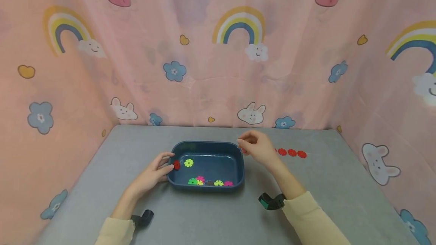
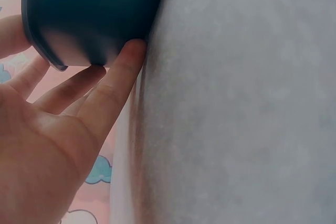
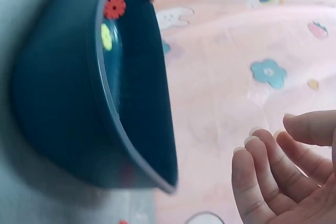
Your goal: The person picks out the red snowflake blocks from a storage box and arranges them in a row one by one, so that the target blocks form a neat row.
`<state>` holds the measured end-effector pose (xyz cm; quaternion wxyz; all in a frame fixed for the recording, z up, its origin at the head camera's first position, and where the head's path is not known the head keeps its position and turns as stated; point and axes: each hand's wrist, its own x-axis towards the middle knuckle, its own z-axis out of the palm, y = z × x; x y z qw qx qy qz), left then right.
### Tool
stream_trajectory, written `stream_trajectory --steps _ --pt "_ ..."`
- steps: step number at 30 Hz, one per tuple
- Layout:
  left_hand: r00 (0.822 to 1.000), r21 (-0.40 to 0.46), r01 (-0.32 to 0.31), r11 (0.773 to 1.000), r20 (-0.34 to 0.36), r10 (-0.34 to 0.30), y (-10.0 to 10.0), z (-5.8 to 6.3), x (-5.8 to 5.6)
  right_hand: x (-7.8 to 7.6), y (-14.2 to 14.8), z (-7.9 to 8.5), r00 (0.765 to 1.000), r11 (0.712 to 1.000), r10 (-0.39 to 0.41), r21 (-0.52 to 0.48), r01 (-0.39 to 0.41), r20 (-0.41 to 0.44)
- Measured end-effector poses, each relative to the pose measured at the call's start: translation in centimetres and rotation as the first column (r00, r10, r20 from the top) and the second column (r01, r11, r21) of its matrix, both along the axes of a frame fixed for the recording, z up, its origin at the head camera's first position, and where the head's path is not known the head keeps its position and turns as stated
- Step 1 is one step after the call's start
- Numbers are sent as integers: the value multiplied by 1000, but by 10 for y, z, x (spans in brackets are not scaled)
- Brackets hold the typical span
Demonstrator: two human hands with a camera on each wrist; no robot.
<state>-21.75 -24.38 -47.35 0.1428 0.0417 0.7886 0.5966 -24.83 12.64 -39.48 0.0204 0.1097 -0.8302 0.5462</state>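
A dark blue plastic basin (image 1: 207, 189) stands on the grey table. My left hand (image 1: 154, 169) holds its left end, with fingers on both sides of the rim; in the left wrist view, fingertips (image 2: 134, 51) press the outer wall. Inside lie a red flower-shaped disc (image 1: 176, 165) near that hand, a yellow-green disc (image 1: 189, 163), and several green, pink and yellow ones along the near wall. Beside the basin's right end hovers my right hand (image 1: 257, 147). Its fingers are loosely bent, and the right wrist view shows nothing between thumb and fingertips.
Several red discs (image 1: 292, 152) lie in a row on the table (image 1: 327, 184) to the right, partly hidden behind my right hand. A pink patterned curtain (image 1: 204, 97) hangs around the back and sides. Each wrist carries a dark device (image 1: 271, 202).
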Motion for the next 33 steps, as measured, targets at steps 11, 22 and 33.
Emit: stream_trajectory --steps 11,22,33 --pt "1000 2 -10 1000 -5 10 0 0 0 3 -46 -10 986 985 167 35 -167 15" --pt "1000 5 -11 1000 -12 11 0 -1 -1 3 -89 -19 961 960 270 60 -273 52" --pt "1000 19 6 1000 3 -6 -1 0 1 -6 -128 -36 938 930 339 123 -346 76"
